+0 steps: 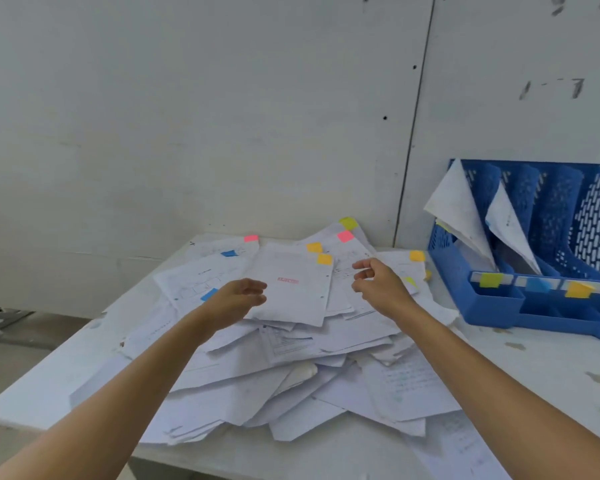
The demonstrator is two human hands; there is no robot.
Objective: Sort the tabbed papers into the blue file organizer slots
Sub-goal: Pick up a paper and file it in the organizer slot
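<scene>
Tabbed white papers (291,358) mostly lie heaped on my counter (541,362); only two stand in the blue plastic file organizer (492,303). My left hand (238,296) and right hand (378,282) hover above, loosely open, empty.

Bare forearms (142,372), bare hands (238,299)

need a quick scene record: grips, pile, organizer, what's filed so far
left grip: open, holds nothing, at left edge of stamped sheet
right grip: open, holds nothing, over the pile's far right
pile: loose tabbed papers heaped on table
organizer: blue, right of pile
slot labels: green, blue, orange in view
filed papers: in the two leftmost slots
</scene>
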